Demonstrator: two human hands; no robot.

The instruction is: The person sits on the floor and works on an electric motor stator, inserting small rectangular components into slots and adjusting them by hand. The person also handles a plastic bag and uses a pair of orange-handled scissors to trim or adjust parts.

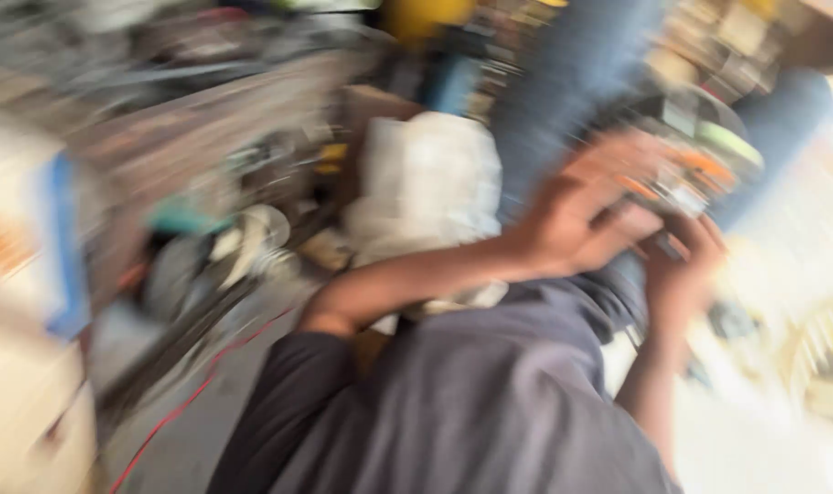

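Note:
The whole view is smeared by motion. My left hand (576, 220) and my right hand (682, 270) meet at the upper right, both closed around a dark object (695, 151) with orange and green marks. Blur hides what kind of object it is. My left forearm reaches to it from the middle of the frame, and my right forearm rises to it from below. My grey shirt (471, 402) fills the lower middle.
A white sack (426, 183) sits behind my left arm. Two blue upright shapes (572, 73) stand behind the hands. A red cable (188, 402) runs across the grey floor. A white and blue box (32, 238) is at the left, with cluttered metal parts (252, 238) beside it.

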